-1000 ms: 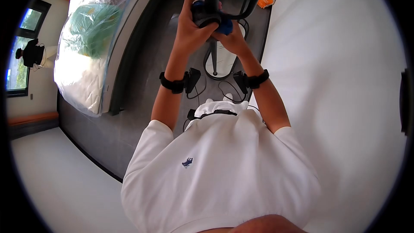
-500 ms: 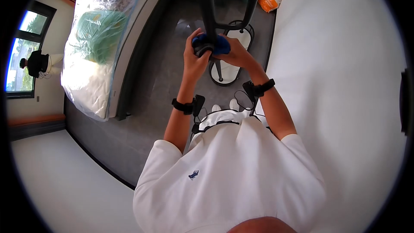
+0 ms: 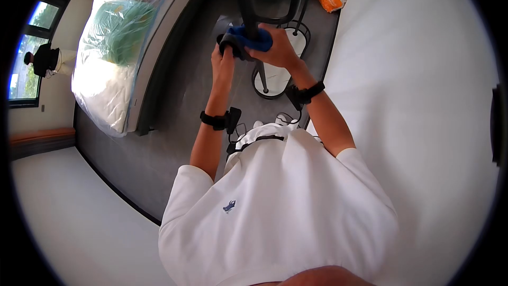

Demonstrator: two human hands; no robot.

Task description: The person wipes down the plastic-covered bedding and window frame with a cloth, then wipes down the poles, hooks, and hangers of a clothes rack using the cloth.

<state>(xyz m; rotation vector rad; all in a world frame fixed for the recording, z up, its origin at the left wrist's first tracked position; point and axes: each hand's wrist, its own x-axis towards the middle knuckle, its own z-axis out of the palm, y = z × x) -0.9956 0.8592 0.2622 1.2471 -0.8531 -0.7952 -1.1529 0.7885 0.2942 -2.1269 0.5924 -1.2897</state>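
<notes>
A black stand point(image 3: 243, 0) rises close in front of me, its upright post running between my hands and curved arms branching off near the top. A blue and dark-grey cloth point(image 3: 259, 41) is bunched around that post. My left hand point(image 3: 223, 62) is closed on the dark-grey part, left of the post. On the right side, my right hand point(image 3: 280, 47) presses the blue part against the post, with its fingers partly hidden. Lower down, the stand has an oval base point(image 3: 272, 79) with a pale surface and dark rim.
A bed point(image 3: 106, 69) wrapped in clear plastic stands to the left, with a green item under the film. An orange bag point(image 3: 332, 1) lies by the right wall point(image 3: 413, 74). Another person point(image 3: 45, 61) is near the window at far left.
Both hands have shifted slightly left, and the left hand has moved down and away from the post. More of the cloth's dark-grey part shows. The view has tilted slightly.
</notes>
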